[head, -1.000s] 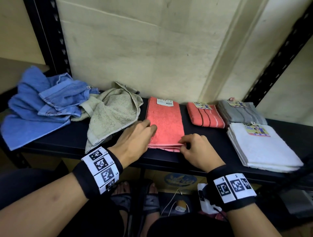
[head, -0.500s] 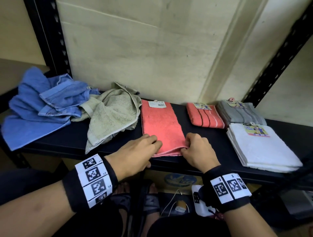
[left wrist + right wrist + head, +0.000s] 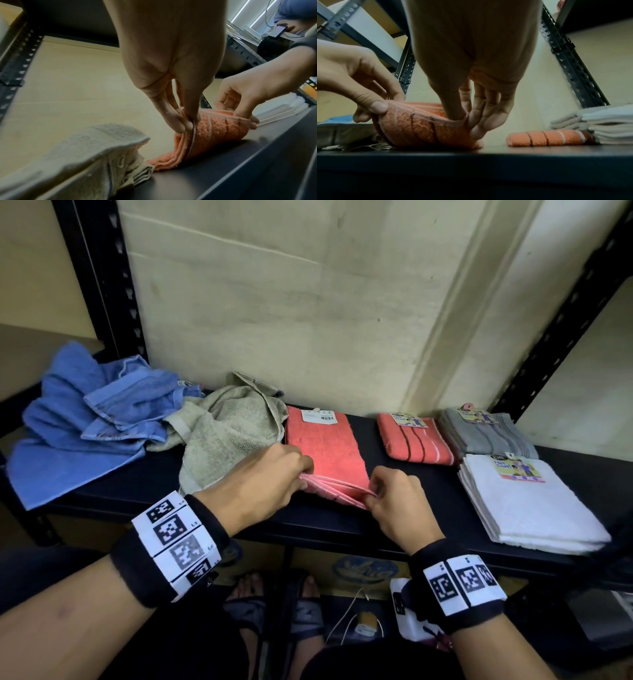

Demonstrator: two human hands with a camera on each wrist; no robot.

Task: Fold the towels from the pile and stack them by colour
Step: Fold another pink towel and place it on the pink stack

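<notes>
A coral towel [image 3: 325, 446] lies lengthwise on the black shelf [image 3: 404, 508], a paper label at its far end. My left hand [image 3: 270, 484] pinches its near-left corner [image 3: 190, 121], and my right hand [image 3: 394, 501] pinches the near-right corner [image 3: 462, 119]. The near edge is lifted off the shelf and curls upward. To the right sit a folded coral striped towel [image 3: 414, 445], a folded grey stack [image 3: 486, 436] and a folded white stack [image 3: 527, 505]. To the left lie a crumpled beige towel [image 3: 226, 436] and crumpled blue towels [image 3: 92, 419].
The wall stands close behind the shelf, with black slotted uprights [image 3: 102, 278] at both ends. The beige towel touches the coral towel's left side. Bare shelf [image 3: 373, 460] shows between the coral towel and the folded coral one. Sandalled feet and a cable are below.
The hands slid from the towel's near part to its near corners and took hold of them. The near edge has risen off the shelf. The towel shifted slightly left.
</notes>
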